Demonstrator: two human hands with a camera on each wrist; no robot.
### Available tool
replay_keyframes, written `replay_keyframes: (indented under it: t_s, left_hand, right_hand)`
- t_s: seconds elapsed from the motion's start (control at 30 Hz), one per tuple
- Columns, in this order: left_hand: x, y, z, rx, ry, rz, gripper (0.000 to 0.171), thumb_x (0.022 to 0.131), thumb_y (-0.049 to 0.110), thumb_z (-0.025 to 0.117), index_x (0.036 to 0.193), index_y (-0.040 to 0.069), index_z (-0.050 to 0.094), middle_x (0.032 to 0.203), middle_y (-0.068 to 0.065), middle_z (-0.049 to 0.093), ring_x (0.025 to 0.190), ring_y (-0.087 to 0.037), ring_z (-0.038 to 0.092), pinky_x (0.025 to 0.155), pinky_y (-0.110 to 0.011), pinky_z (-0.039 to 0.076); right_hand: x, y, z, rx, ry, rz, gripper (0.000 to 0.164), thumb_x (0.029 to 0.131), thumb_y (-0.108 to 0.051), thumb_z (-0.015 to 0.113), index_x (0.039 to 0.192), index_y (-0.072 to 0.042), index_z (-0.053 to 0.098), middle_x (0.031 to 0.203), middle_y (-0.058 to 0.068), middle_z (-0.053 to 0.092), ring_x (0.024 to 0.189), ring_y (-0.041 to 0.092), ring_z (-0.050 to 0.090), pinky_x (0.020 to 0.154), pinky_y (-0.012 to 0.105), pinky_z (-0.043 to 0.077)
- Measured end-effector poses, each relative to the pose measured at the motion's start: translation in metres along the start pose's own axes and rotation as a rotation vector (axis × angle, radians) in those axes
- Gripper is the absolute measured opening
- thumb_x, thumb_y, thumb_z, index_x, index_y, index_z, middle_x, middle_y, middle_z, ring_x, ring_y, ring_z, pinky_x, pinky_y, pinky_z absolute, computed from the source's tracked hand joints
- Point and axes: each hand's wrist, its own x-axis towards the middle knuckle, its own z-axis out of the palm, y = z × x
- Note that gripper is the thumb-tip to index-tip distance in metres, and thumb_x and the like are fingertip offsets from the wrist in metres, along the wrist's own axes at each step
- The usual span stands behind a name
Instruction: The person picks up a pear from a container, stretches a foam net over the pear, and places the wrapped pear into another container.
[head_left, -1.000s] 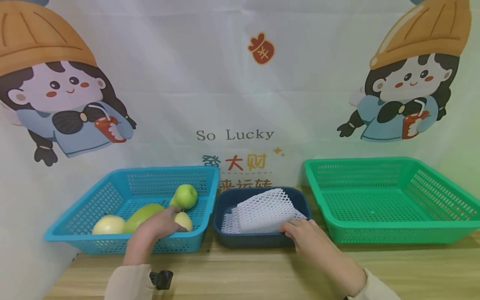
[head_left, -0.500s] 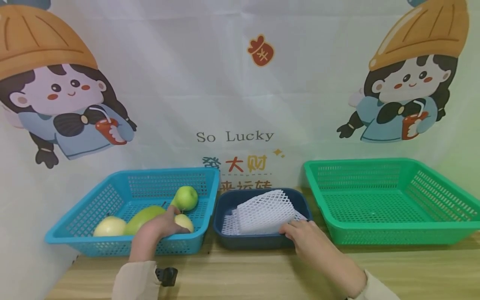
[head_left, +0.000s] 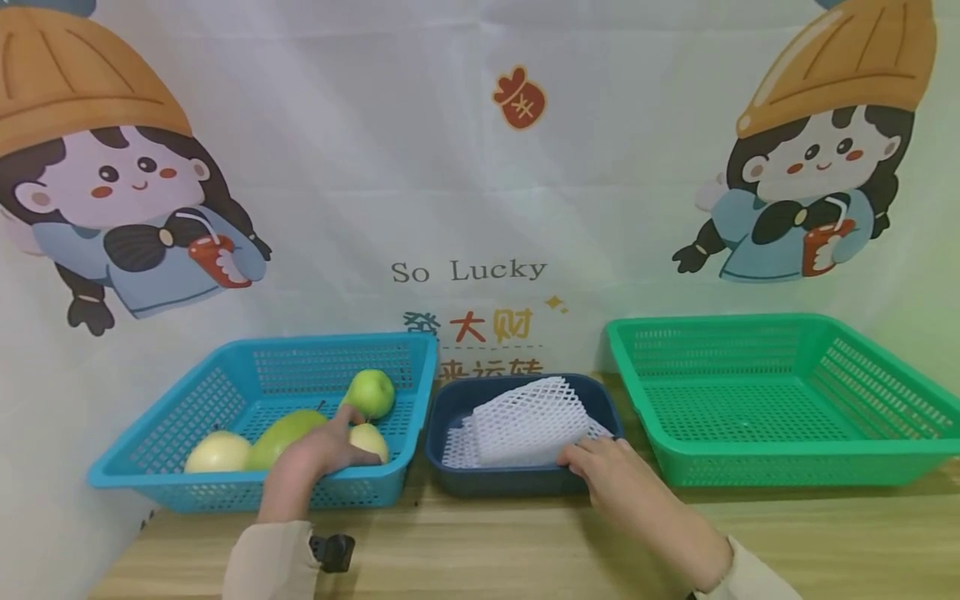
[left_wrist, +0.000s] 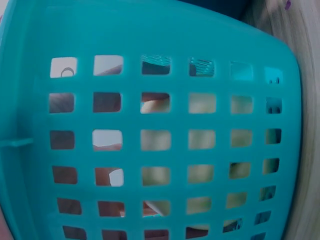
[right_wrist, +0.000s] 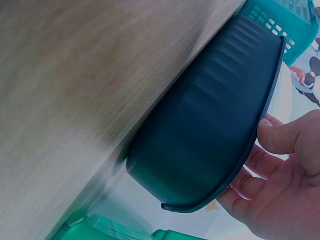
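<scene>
The left hand [head_left: 322,454] reaches over the front wall of the blue basket [head_left: 247,487] and curls its fingers round a pale pear [head_left: 369,442], which lies beside a mango [head_left: 288,433]. A firm but gentle grip, lifting clear of the rim, would avoid bruising. The right hand [head_left: 607,467] rests at the near rim of the dark tray [head_left: 450,400], its fingers pinching the edge of the white foam net [head_left: 525,421]. Both forearms stretch forward, low over the bench [head_left: 480,542].

Both forearms: cream long sleeves [head_left: 266,562], cuffs end at wrist. L wrist: small black camera mount [head_left: 332,552] strapped on underside. Hands bare, no gloves.
</scene>
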Motion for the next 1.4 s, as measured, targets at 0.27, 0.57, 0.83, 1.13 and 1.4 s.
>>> replay_keyframes:
  t_s: [0.27, 0.57, 0.83, 1.13, 1.4]
  left_hand:
    - [0.000, 0.000, -0.002, 0.005, 0.031, -0.008, 0.068, 0.076, 0.034, 0.072, 0.122, 0.002, 0.036, 0.096, -0.017, 0.056, 0.083, -0.027, 0.054, 0.071, -0.041, 0.044]
    - [0.002, 0.003, -0.002, 0.009, 0.082, -0.022, 0.071, 0.075, 0.034, 0.072, 0.126, 0.004, 0.033, 0.091, -0.017, 0.056, 0.077, -0.026, 0.054, 0.063, -0.037, 0.044]
    - [0.000, 0.003, -0.004, 0.016, 0.157, -0.015, 0.069, 0.075, 0.037, 0.069, 0.124, 0.004, 0.034, 0.091, -0.019, 0.056, 0.075, -0.027, 0.054, 0.059, -0.036, 0.041]
    - [-0.002, 0.002, -0.009, -0.004, 0.215, 0.011, 0.072, 0.077, 0.039, 0.068, 0.128, 0.005, 0.030, 0.096, -0.025, 0.057, 0.078, -0.030, 0.055, 0.063, -0.038, 0.043]
    - [-0.011, 0.014, -0.017, -0.012, 0.261, 0.033, 0.076, 0.078, 0.041, 0.069, 0.133, 0.006, 0.029, 0.107, -0.030, 0.054, 0.088, -0.035, 0.055, 0.064, -0.041, 0.045]
  right_hand:
    - [0.001, -0.003, -0.003, 0.013, -0.005, 0.004, 0.012, 0.083, -0.004, 0.061, 0.086, -0.015, 0.064, 0.082, -0.002, 0.065, 0.078, 0.017, 0.060, 0.064, 0.029, 0.041]
    - [0.001, -0.002, -0.005, 0.009, -0.012, 0.003, 0.012, 0.084, -0.005, 0.061, 0.087, -0.016, 0.064, 0.082, -0.002, 0.064, 0.079, 0.018, 0.060, 0.064, 0.030, 0.042]
    - [0.000, -0.002, -0.004, 0.010, -0.006, 0.009, 0.012, 0.084, -0.004, 0.061, 0.087, -0.015, 0.064, 0.081, -0.002, 0.064, 0.078, 0.018, 0.061, 0.063, 0.029, 0.041]
    - [0.000, -0.003, -0.004, 0.005, -0.009, 0.011, 0.012, 0.083, -0.004, 0.062, 0.087, -0.015, 0.064, 0.080, -0.002, 0.064, 0.078, 0.018, 0.060, 0.064, 0.030, 0.041]
    - [0.000, -0.003, -0.005, -0.001, -0.009, 0.012, 0.011, 0.083, -0.004, 0.063, 0.087, -0.015, 0.064, 0.080, -0.002, 0.064, 0.078, 0.018, 0.061, 0.066, 0.031, 0.043]
